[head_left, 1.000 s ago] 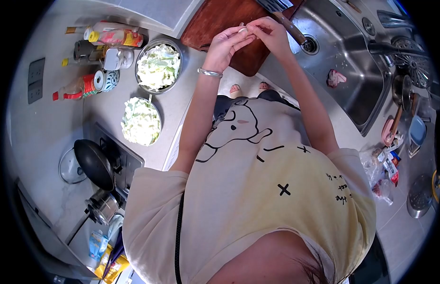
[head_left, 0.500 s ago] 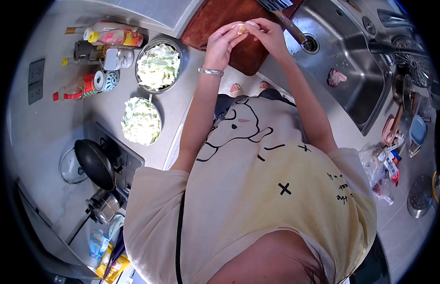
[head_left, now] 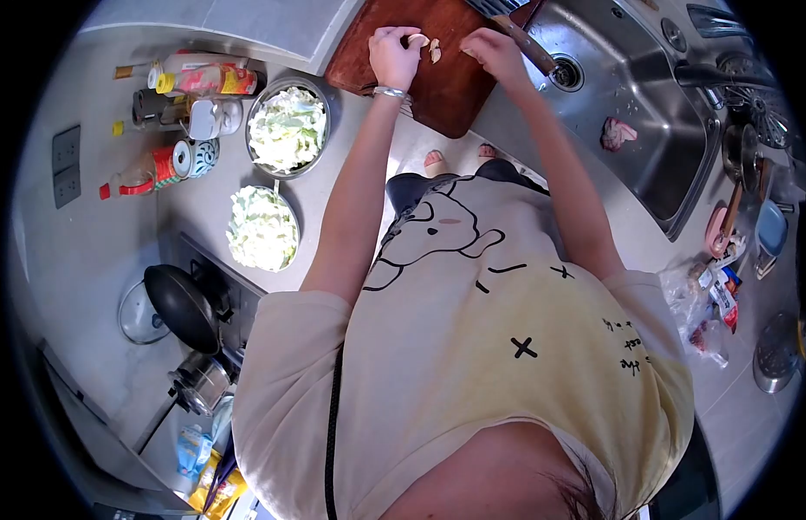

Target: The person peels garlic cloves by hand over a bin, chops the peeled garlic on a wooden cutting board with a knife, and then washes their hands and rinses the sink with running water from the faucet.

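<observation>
The reddish-brown rectangular wooden cutting board [head_left: 450,100] lies at top centre of the frame, its far end cut off by the upper edge. At its right, a utensil with a brown wooden handle [head_left: 530,48] reaches towards the steel sink; its metal end is cropped too. The left hand [head_left: 392,59], a silver bangle at its wrist, is curled over the board's left part; a pale bit shows at its fingertips, but whether it is gripped I cannot tell. The right hand [head_left: 500,57] has its fingertips drawn together over the board's right part; what they pinch, if anything, is too small to make out. Between the hands lie small cream, garlic-like pieces [head_left: 435,52], slim and brownish-edged, their exact number unclear.
</observation>
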`<state>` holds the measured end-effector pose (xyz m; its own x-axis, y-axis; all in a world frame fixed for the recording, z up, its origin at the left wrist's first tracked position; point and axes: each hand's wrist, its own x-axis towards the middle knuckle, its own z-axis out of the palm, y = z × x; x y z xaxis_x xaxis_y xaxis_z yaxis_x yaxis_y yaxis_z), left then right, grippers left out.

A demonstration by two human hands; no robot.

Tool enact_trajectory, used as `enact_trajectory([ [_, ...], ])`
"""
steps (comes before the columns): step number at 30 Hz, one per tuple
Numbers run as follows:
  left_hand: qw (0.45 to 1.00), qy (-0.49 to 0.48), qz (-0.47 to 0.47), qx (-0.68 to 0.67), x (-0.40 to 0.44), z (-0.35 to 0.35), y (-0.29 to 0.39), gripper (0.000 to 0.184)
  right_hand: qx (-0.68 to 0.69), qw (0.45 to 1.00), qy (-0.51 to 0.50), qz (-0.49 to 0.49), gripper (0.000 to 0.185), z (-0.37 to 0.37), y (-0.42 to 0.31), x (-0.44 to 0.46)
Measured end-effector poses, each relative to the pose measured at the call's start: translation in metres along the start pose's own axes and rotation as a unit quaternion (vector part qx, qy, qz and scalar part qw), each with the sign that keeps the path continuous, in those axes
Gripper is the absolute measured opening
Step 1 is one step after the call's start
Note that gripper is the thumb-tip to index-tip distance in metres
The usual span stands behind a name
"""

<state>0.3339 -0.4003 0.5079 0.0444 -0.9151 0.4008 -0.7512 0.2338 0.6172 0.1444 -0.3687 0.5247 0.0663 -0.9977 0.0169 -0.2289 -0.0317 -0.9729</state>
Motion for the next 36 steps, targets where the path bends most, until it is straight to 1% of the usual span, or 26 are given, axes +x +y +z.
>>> enact_trajectory([
  [1, 0.992, 0.042, 0.071, 0.096, 0.0, 0.002, -0.002, 0.018, -0.135, 0.989, 0.021, -0.051, 0.017, 0.01, -0.006, 0.003],
  [2, 0.995, 0.048, 0.045, 0.08, -0.001, 0.004, -0.005, 0.018, -0.247, 0.967, 0.025, -0.056, 0.022, 0.019, -0.012, 0.005],
  [4, 0.997, 0.058, -0.007, 0.048, -0.006, -0.001, -0.001, 0.019, -0.341, 0.928, 0.074, -0.134, 0.023, 0.035, -0.014, 0.005],
  [5, 0.998, 0.057, -0.006, 0.033, -0.008, -0.004, -0.001, 0.018, -0.385, 0.901, 0.099, -0.172, 0.023, 0.041, -0.014, 0.005],
  [6, 0.998, 0.057, -0.006, 0.019, -0.011, -0.008, -0.002, 0.018, -0.428, 0.885, 0.097, -0.158, 0.021, 0.046, -0.012, 0.005],
  [8, 0.998, 0.039, -0.023, -0.036, -0.016, -0.016, -0.001, 0.015, -0.392, 0.902, 0.088, -0.158, 0.021, 0.051, 0.0, 0.007],
  [9, 0.992, 0.008, -0.08, -0.099, -0.018, -0.021, 0.006, 0.013, -0.374, 0.91, 0.083, -0.158, 0.021, 0.051, 0.004, 0.008],
  [11, 0.954, -0.051, -0.191, -0.224, -0.021, -0.03, 0.021, 0.012, -0.284, 0.951, 0.06, -0.104, 0.021, 0.046, -0.005, 0.005],
  [12, 0.934, -0.084, -0.195, -0.286, -0.02, -0.031, 0.023, 0.016, -0.238, 0.967, 0.047, -0.076, 0.021, 0.044, -0.007, 0.004],
  [13, 0.894, -0.104, -0.235, -0.367, -0.021, -0.033, 0.026, 0.017, -0.197, 0.976, 0.048, -0.082, 0.021, 0.042, -0.006, 0.004],
  [15, 0.788, -0.14, -0.306, -0.516, -0.024, -0.039, 0.036, 0.019, -0.113, 0.988, 0.051, -0.094, 0.019, 0.038, -0.006, 0.005],
  [16, 0.777, -0.148, -0.309, -0.528, -0.025, -0.041, 0.038, 0.021, -0.116, 0.987, 0.044, -0.106, 0.018, 0.036, -0.008, 0.005],
  [18, 0.772, -0.152, -0.3, -0.539, -0.023, -0.045, 0.041, 0.02, -0.122, 0.984, 0.033, -0.129, 0.015, 0.029, -0.016, 0.004],
  [21, 0.763, -0.162, -0.291, -0.555, -0.02, -0.046, 0.039, 0.019, -0.176, 0.965, 0.034, -0.192, 0.014, 0.028, -0.025, 0.0],
  [22, 0.759, -0.166, -0.288, -0.559, -0.019, -0.046, 0.038, 0.02, -0.196, 0.958, 0.047, -0.205, 0.015, 0.028, -0.028, -0.002],
  [24, 0.77, -0.168, -0.288, -0.543, -0.018, -0.046, 0.038, 0.02, -0.235, 0.942, 0.074, -0.23, 0.015, 0.029, -0.034, -0.006],
  [25, 0.776, -0.17, -0.288, -0.535, -0.018, -0.046, 0.038, 0.02, -0.237, 0.944, 0.077, -0.219, 0.015, 0.03, -0.034, -0.007],
  [27, 0.762, -0.159, -0.307, -0.548, -0.019, -0.047, 0.042, 0.02, -0.242, 0.947, 0.082, -0.196, 0.015, 0.032, -0.033, -0.009],
  [31, 0.737, -0.114, -0.319, -0.586, -0.022, -0.047, 0.047, 0.018, -0.186, 0.965, 0.102, -0.156, 0.015, 0.032, -0.034, -0.009],
  [33, 0.777, -0.094, -0.277, -0.557, -0.023, -0.046, 0.048, 0.018, -0.173, 0.969, 0.113, -0.138, 0.015, 0.03, -0.037, -0.012],
  [34, 0.796, -0.084, -0.256, -0.542, -0.023, -0.046, 0.049, 0.018, -0.139, 0.975, 0.112, -0.13, 0.016, 0.031, -0.037, -0.012],
  [36, 0.818, -0.076, -0.224, -0.525, -0.023, -0.044, 0.051, 0.021, -0.072, 0.985, 0.107, -0.112, 0.019, 0.034, -0.037, -0.011],
])
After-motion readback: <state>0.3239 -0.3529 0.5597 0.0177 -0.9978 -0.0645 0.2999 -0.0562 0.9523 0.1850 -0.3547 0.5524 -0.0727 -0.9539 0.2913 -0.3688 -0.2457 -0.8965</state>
